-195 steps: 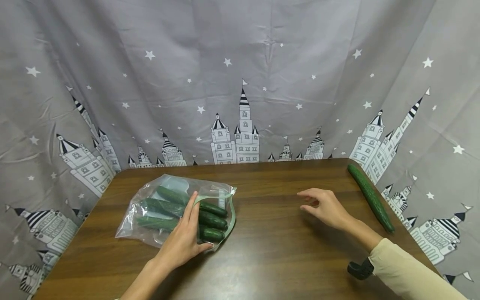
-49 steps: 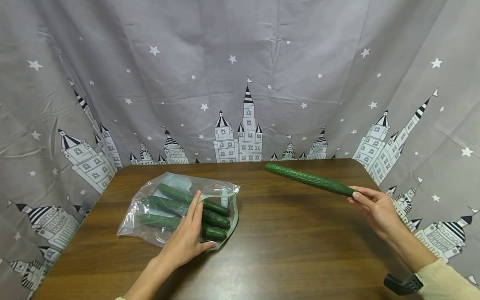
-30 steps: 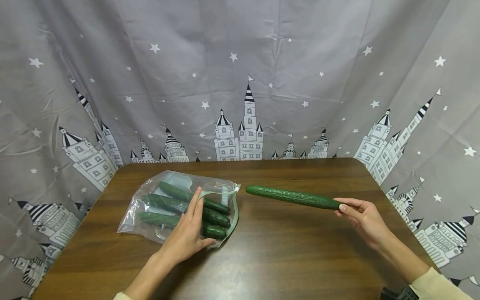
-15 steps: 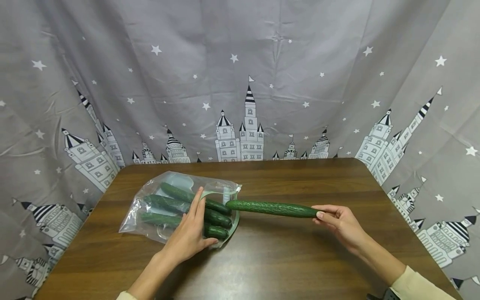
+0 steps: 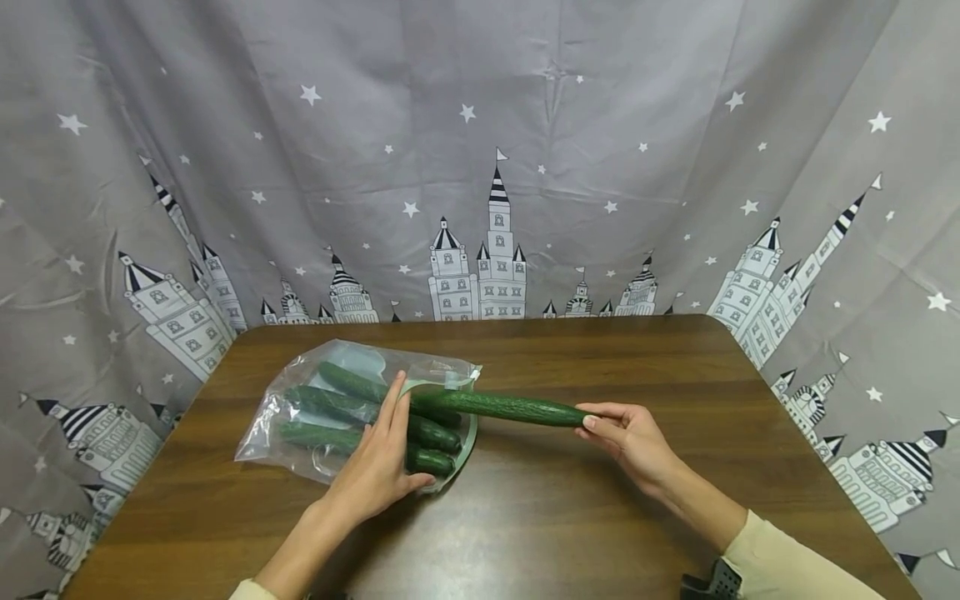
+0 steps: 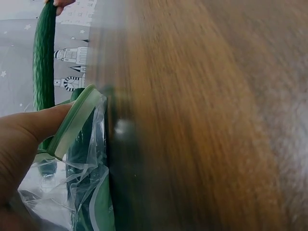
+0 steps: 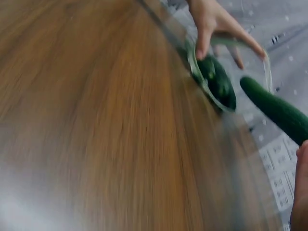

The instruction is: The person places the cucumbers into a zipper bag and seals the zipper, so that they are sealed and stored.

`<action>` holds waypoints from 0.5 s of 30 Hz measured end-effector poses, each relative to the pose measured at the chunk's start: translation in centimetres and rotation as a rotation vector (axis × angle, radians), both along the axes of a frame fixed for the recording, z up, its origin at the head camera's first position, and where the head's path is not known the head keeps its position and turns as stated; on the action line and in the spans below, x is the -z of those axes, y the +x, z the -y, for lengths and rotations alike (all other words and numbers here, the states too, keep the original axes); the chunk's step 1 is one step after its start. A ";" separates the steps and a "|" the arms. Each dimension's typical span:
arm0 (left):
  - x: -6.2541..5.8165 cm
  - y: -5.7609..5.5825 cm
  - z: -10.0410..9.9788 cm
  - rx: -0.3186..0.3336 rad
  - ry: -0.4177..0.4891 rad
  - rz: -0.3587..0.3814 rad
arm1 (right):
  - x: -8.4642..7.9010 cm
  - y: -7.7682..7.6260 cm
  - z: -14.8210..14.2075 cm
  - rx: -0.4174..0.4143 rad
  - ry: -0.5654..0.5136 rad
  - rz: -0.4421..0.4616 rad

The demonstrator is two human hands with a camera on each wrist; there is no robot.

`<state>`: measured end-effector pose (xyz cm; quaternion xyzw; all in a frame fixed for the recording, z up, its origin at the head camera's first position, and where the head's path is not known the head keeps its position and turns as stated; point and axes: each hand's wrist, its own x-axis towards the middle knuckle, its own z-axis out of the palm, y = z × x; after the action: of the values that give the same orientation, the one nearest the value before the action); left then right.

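Note:
A clear zip bag [image 5: 258,437] with a pale green rim lies on its side at the table's left, its mouth facing right. Several cucumbers [image 5: 433,435] lie inside it. My left hand [image 5: 371,467] spreads the mouth, straight fingers at the upper rim and thumb at the lower; the left wrist view shows the green rim [image 6: 77,122] up close. Between thumb and fingers, my right hand [image 5: 633,442] pinches the near end of another cucumber [image 5: 517,408]. This cucumber's far end is inside the mouth, above the others, partly hidden by the left hand in the head view.
A brown wooden table [image 5: 540,517] carries everything. Behind it hangs a grey curtain [image 5: 585,100] printed with castles and stars, close along the back and both sides. A dark wrist device [image 5: 712,581] sits at the right sleeve.
The right hand took the cucumber from the table's right edge and carried it left and down, its far end entering the bag mouth. The left hand has stayed at the bag.

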<state>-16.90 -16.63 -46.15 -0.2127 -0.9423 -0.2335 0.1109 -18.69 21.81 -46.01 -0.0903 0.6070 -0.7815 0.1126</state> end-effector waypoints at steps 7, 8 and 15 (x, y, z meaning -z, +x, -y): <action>-0.2 -0.2 -0.1 -0.001 -0.004 -0.001 | 0.2 -0.6 3.7 -0.002 -0.044 0.042; -0.2 -0.1 -0.2 -0.002 -0.002 0.004 | 0.2 -0.7 4.2 -0.006 -0.049 0.046; -0.1 0.0 -0.3 -0.008 -0.002 0.026 | 0.4 -1.6 6.9 -0.026 -0.070 0.048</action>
<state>-16.89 -16.30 -46.09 -0.2058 -0.9448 -0.2348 0.0995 -20.34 14.91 -46.39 -0.0832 0.5754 -0.8025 0.1339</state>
